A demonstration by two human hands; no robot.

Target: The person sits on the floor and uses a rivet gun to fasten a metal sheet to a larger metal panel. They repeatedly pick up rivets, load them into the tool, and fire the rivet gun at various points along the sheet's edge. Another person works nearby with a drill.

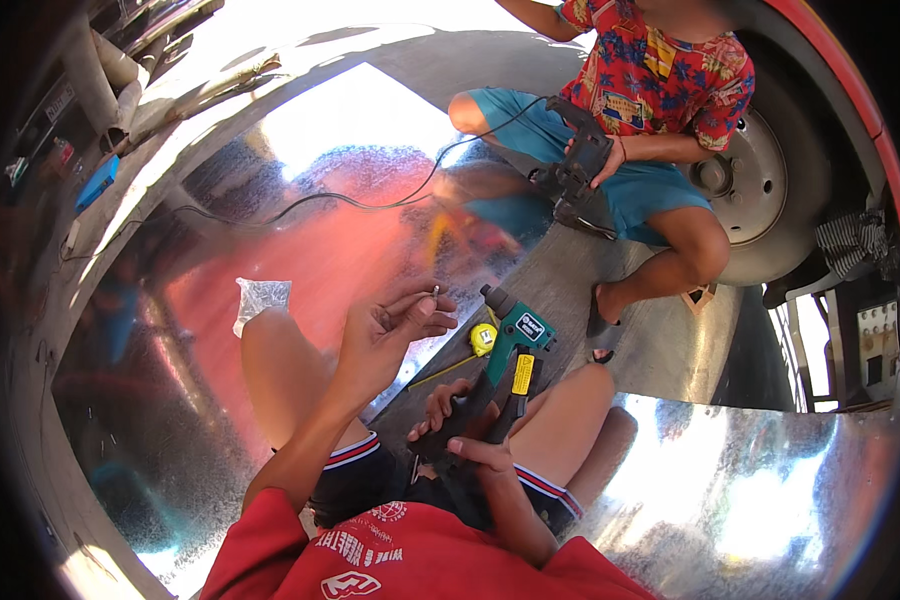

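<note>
Shiny sheet metal (pixel 270 260) carries a clear plastic bag (pixel 260 298), yellow tape measure (pixel 483 338) and black cable (pixel 320 197).

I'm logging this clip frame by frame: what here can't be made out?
Head view only:
- Small fastener pinched by the left hand: too small to identify.
- Riveter handles: covered by the right hand.
- Clear bag contents: too small.
- Co-worker's power tool: tip hidden by their legs.

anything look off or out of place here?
Nothing looks damaged or spilled. Left hand pinches a small metal rivet; right hand holds the green hand rivet tool. A small clear plastic bag lies loose on the shiny sheet metal, and a black power cord trails across it.
</note>
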